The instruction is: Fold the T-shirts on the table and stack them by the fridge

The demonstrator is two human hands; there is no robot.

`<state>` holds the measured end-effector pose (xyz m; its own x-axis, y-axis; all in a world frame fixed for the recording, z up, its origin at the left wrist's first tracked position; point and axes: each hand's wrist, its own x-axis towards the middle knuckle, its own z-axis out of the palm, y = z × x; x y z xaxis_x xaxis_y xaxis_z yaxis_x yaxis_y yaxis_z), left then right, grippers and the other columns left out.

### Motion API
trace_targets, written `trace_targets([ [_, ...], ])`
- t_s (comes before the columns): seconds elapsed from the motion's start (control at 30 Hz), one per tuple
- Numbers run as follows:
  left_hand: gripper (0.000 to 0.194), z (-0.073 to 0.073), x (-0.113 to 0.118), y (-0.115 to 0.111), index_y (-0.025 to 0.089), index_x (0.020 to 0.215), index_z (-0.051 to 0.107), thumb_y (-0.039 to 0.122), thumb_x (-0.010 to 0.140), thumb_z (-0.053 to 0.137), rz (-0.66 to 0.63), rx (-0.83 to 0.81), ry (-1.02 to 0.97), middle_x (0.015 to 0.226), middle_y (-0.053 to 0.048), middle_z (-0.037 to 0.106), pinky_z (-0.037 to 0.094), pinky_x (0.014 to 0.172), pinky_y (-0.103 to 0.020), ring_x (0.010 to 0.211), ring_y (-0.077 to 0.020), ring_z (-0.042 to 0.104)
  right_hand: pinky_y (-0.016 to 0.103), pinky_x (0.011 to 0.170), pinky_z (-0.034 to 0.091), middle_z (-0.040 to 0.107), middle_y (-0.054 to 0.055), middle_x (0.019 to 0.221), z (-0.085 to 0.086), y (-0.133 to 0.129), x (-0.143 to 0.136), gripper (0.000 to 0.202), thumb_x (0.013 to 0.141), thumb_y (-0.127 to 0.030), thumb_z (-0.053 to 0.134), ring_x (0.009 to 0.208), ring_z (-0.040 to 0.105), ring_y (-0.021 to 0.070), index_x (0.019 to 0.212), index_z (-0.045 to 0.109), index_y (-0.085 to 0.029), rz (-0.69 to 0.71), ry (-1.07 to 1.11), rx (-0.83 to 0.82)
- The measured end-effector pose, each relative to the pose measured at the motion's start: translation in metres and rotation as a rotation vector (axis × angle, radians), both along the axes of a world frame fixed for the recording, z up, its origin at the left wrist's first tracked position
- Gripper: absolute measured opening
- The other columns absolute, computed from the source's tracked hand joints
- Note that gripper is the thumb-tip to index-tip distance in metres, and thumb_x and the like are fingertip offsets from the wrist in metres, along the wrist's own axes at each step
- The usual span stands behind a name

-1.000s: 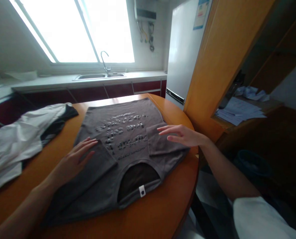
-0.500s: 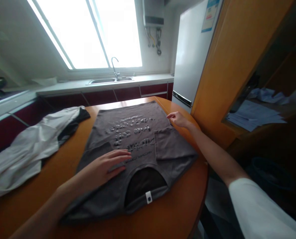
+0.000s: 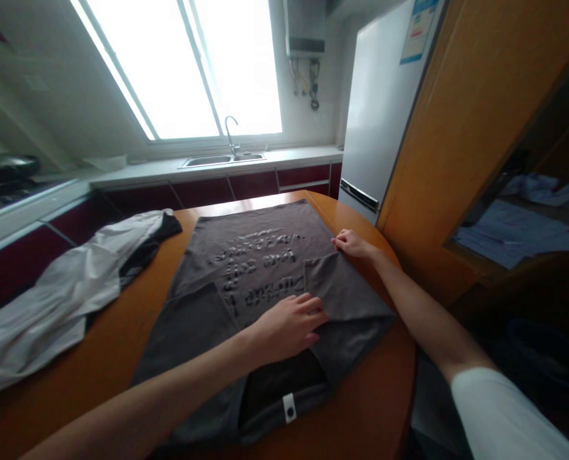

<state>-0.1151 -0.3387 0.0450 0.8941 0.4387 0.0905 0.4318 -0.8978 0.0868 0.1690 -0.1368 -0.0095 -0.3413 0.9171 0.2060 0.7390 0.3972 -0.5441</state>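
Gray shirt (image 3: 260, 260): sleeves (image 3: 341, 281) folded inward, body unfolded; right hand (image 3: 352, 244) pinches its side, left hand (image 3: 287, 327) (loosely curved, seemingly empty) above.

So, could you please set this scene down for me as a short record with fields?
Surface: orange-brown table
Main item: grey T-shirt, spread flat, neck opening toward the person
Sleeves: both folded inward over the front
Left hand: over the shirt by the neck opening; contact unclear
Right hand: at the shirt's side edge, fingers bent; grip unclear
Left side: rumpled white-and-dark cloth
Background: sink, window, fridge
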Motion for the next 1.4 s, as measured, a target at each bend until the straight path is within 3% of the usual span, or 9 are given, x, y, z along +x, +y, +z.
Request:
trace_targets([
  [0.17,0.015,-0.013,0.023,0.014,0.019,0.108,0.064,0.015,0.094,0.059,0.024,0.139,0.122,0.106,-0.009,0.064,0.053,0.084,-0.034,0.096,-0.0225,0.061,0.026,0.081,0.045,0.064,0.009,0.078,-0.002,0.004,-0.001,0.058,0.102,-0.053,0.043,0.082,0.060,0.0184,0.060,0.064,-0.018,0.029,-0.007,0.008],
  [0.4,0.010,0.013,0.044,0.025,0.020,0.104,0.064,0.019,0.098,0.055,0.032,0.294,0.051,0.105,-0.010,0.064,0.051,0.079,-0.038,0.096,-0.0237,0.062,0.028,0.079,0.046,0.067,0.012,0.087,0.003,0.020,0.018,0.054,0.097,-0.049,0.055,0.074,0.059,0.0171,0.055,0.064,-0.017,0.015,-0.046,-0.006],
  [0.6,0.005,0.006,0.026,0.020,0.021,0.096,0.065,0.018,0.095,0.062,0.048,0.162,0.214,0.097,-0.005,0.068,0.050,0.075,-0.035,0.090,-0.0218,0.066,0.026,0.080,0.044,0.070,0.010,0.093,0.017,0.004,0.009,0.026,0.093,-0.031,0.062,0.086,0.061,0.0182,0.078,0.075,-0.015,0.062,-0.047,0.168],
  [0.73,0.014,-0.002,0.015,0.007,0.020,0.109,0.065,0.019,0.096,0.059,0.078,0.176,0.205,0.106,-0.008,0.067,0.049,0.079,-0.036,0.096,-0.0230,0.065,0.023,0.068,0.041,0.073,0.005,0.086,0.020,-0.008,-0.023,0.020,0.092,-0.031,0.063,0.075,0.062,0.0151,0.088,0.077,-0.017,0.190,-0.108,-0.002],
  [0.93,0.025,0.007,0.003,-0.033,0.021,0.124,0.061,0.025,0.101,0.052,0.100,0.151,0.096,0.123,-0.009,0.065,0.049,0.088,-0.037,0.108,-0.0225,0.062,0.023,0.069,0.044,0.074,0.003,0.087,0.019,-0.005,-0.045,0.017,0.086,-0.034,0.073,0.078,0.064,0.0158,0.090,0.075,-0.018,0.218,-0.171,-0.188],
  [1.03,0.024,0.010,-0.016,-0.051,0.023,0.123,0.063,0.024,0.101,0.051,0.096,0.096,0.004,0.121,-0.007,0.067,0.048,0.092,-0.036,0.109,-0.0210,0.063,0.025,0.073,0.046,0.073,0.004,0.090,0.016,-0.006,-0.045,0.018,0.089,-0.032,0.068,0.079,0.063,0.0160,0.095,0.073,-0.016,0.127,-0.139,-0.101],
  [1.17,0.026,0.014,-0.059,-0.060,0.024,0.121,0.065,0.021,0.101,0.049,0.150,0.018,-0.139,0.119,-0.005,0.069,0.048,0.096,-0.032,0.107,-0.0185,0.064,0.036,0.093,0.045,0.072,0.009,0.109,0.016,-0.026,-0.042,0.021,0.093,-0.036,0.065,0.105,0.062,0.0238,0.103,0.072,-0.019,-0.043,-0.240,0.097],
  [1.3,0.026,0.014,-0.128,-0.047,0.024,0.115,0.068,0.026,0.101,0.047,0.451,0.021,-0.315,0.120,-0.006,0.070,0.050,0.096,-0.030,0.107,-0.0191,0.066,0.035,0.106,0.042,0.066,0.014,0.127,0.011,-0.059,-0.035,0.035,0.101,-0.029,0.042,0.121,0.058,0.0231,0.120,0.069,-0.016,-0.089,-0.132,0.259],
  [1.4,0.029,0.006,-0.185,-0.033,0.024,0.113,0.069,0.034,0.096,0.048,0.729,0.048,-0.406,0.116,-0.006,0.072,0.052,0.095,-0.036,0.105,-0.0237,0.068,0.037,0.117,0.034,0.054,0.017,0.147,-0.005,-0.083,-0.030,0.049,0.103,-0.035,0.035,0.138,0.047,0.0248,0.139,0.058,-0.011,-0.103,-0.171,0.251],
])
